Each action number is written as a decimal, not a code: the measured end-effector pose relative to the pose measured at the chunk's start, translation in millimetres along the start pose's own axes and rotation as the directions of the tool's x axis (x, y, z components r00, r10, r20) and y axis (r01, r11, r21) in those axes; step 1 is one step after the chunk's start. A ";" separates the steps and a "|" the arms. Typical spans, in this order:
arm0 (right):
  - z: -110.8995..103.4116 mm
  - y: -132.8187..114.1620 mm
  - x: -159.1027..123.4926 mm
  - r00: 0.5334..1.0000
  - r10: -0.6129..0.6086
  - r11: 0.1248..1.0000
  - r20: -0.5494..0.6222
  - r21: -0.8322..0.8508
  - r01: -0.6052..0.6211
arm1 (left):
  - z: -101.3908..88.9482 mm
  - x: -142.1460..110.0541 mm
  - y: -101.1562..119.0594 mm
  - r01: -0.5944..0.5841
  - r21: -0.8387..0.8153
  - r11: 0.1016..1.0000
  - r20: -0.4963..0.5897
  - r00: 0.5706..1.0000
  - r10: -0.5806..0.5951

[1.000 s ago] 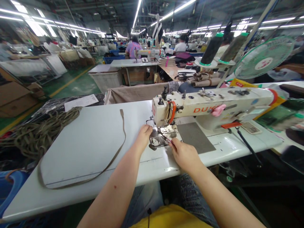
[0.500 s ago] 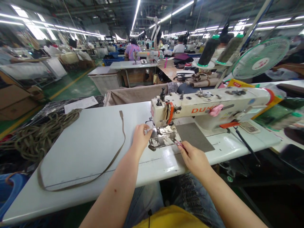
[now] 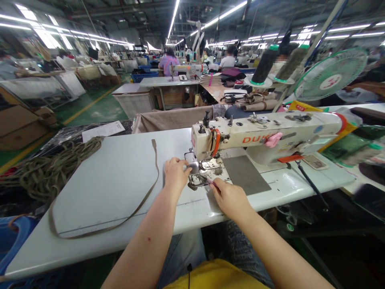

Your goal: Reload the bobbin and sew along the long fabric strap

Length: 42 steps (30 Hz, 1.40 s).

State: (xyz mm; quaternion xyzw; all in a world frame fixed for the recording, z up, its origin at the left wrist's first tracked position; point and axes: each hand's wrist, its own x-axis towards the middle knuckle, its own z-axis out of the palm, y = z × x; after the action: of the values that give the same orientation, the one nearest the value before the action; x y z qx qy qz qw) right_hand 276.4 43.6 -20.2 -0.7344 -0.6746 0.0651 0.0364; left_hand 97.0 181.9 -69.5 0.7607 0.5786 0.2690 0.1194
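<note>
A cream sewing machine (image 3: 264, 134) stands on a white table (image 3: 120, 176). My left hand (image 3: 174, 174) rests with curled fingers against the left edge of the metal needle plate (image 3: 200, 178) under the machine head. My right hand (image 3: 228, 196) pinches a thin pink tool (image 3: 210, 182) whose tip points onto the plate. A long olive strap (image 3: 150, 184) lies in a loop over the table to the left, apart from both hands.
A heap of olive strapping (image 3: 51, 166) lies at the table's left end beside a paper sheet (image 3: 104, 129). Thread cones (image 3: 267, 62) and a green fan (image 3: 331, 76) stand behind the machine. Other people work at tables farther back.
My right hand drew back to the right with the pink tool, then came back to the plate. My left hand slid a little left along the plate's edge.
</note>
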 end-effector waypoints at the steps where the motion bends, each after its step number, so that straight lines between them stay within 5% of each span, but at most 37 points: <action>1: -0.4 -4.7 3.9 1.000 -0.001 1.000 0.005 -0.023 0.001 | 0.0 -0.3 -0.6 0.015 0.001 1.000 -0.005 1.000 -0.015; 11: 5.0 -33.1 30.6 0.998 -0.050 0.998 0.047 0.025 0.049 | -1.4 5.1 -10.7 0.100 -0.102 0.990 -0.073 0.992 -0.107; 20: 14.0 -41.5 13.7 0.976 -0.218 0.975 0.004 0.050 0.217 | -19.9 17.6 -22.7 0.138 -0.254 0.957 0.271 0.960 -0.067; 25: 20.6 -44.5 2.1 0.943 -0.324 0.946 -0.072 -0.003 0.324 | -24.5 6.2 -20.3 0.119 -0.399 0.909 0.536 0.835 0.126; 27: 22.4 -45.5 -0.5 0.921 -0.375 0.927 -0.109 -0.017 0.375 | -26.4 5.4 -19.7 0.107 -0.423 0.900 0.559 0.812 0.166; 31: 24.7 -43.5 -5.4 0.873 -0.452 0.889 -0.182 -0.014 0.457 | -36.6 11.2 -21.3 0.185 -0.259 0.948 0.391 0.917 -0.072; 35: 23.1 -33.9 -12.6 0.871 -0.426 0.887 -0.244 0.074 0.455 | -46.5 12.7 -23.4 0.264 0.036 0.964 0.063 0.962 -0.266; 38: 18.8 -21.4 -18.2 0.895 -0.360 0.888 -0.263 0.198 0.415 | -45.6 8.2 -20.7 0.242 0.220 0.945 -0.137 0.967 -0.216; 42: 13.6 -0.4 -23.1 0.932 -0.221 0.867 -0.287 0.379 0.322 | -41.9 6.4 -15.5 0.149 0.254 0.956 -0.191 0.976 -0.102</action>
State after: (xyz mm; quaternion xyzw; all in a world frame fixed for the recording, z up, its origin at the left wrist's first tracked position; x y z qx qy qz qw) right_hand 272.2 20.2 -32.6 -0.6087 -0.7326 0.1157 0.2818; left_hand 62.6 187.2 -40.8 0.7047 0.6651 0.2464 -0.0187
